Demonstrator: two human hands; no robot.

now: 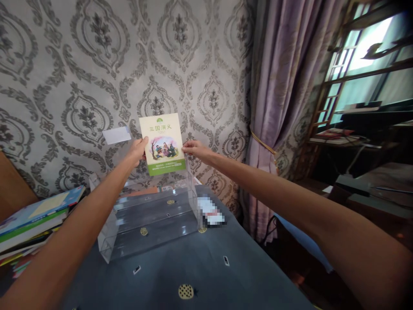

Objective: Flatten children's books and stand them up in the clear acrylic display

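Observation:
Both hands hold up a cream and green book (163, 144) with a picture of seated figures on its cover, upright and facing me. My left hand (138, 151) grips its left edge, thumb on the front. At the right edge, my right hand (195, 148) pinches the cover between thumb and fingers. Below and in front of the book stands a clear plastic tiered rack (106, 237) on the dark grey tablecloth (167, 267). Whether the book's lower edge touches the rack's back I cannot tell.
A stack of books (41, 211) lies left of the rack. Right of it is a blurred-out flat item (210, 211), perhaps a phone. Patterned wallpaper (213, 99) with a white plate (116, 135) rises behind, and a purple curtain (274, 94) hangs right. Cluttered shelves (342, 137) stand farther right.

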